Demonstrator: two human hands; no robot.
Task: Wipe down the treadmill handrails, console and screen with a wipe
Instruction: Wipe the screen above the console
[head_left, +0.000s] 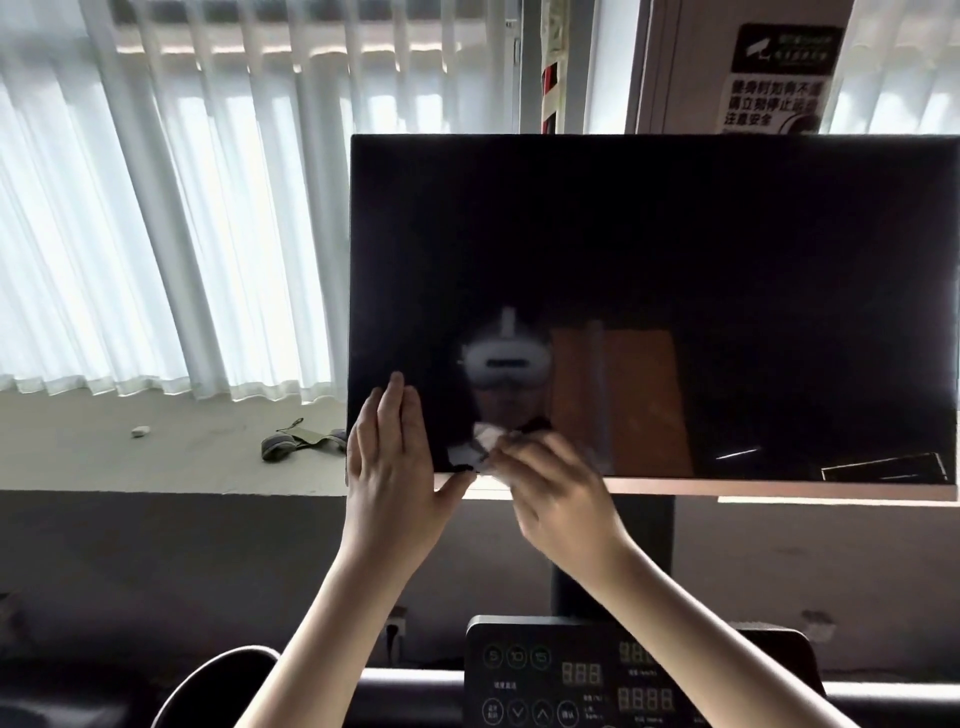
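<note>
Left hand (392, 467) lies flat, fingers straight, on the screen's (675, 234) lower-left corner, thumb under the bottom edge. Just beside it, the blurred right hand (556, 499) grips a wipe (485, 436) at that edge; bare glass stretches rightward.

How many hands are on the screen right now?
2. The left hand lies flat on the lower left corner of the screen. The right hand, blurred, holds the wipe against the lower edge just beside it. Neither is hidden.
</note>
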